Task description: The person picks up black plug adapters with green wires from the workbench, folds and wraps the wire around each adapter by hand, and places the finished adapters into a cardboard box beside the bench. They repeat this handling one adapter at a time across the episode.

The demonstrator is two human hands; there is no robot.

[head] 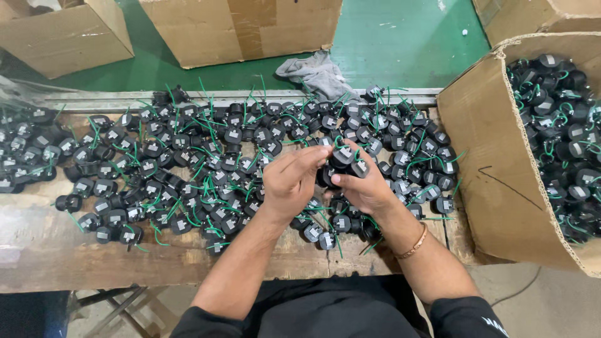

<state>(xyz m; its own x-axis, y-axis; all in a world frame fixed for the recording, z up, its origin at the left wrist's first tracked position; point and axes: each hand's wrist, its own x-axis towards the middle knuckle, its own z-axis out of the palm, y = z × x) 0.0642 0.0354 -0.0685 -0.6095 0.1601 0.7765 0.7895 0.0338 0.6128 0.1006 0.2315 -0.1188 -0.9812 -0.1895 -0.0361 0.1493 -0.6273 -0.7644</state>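
Note:
A wide pile of small black round parts with green wires [206, 163] covers the worn wooden bench [56, 256]. My right hand [366, 181] grips a cluster of these black parts [343, 159] just above the pile, fingers curled round them. My left hand [291, 178] is beside it, fingertips reaching across and touching the same cluster. A thin bangle sits on my right wrist.
A large open cardboard box [501, 156] lies tipped at the right, full of the same black parts. More cardboard boxes [241, 28] stand on the green floor beyond the bench, with a grey rag [316, 72] near the bench's far edge.

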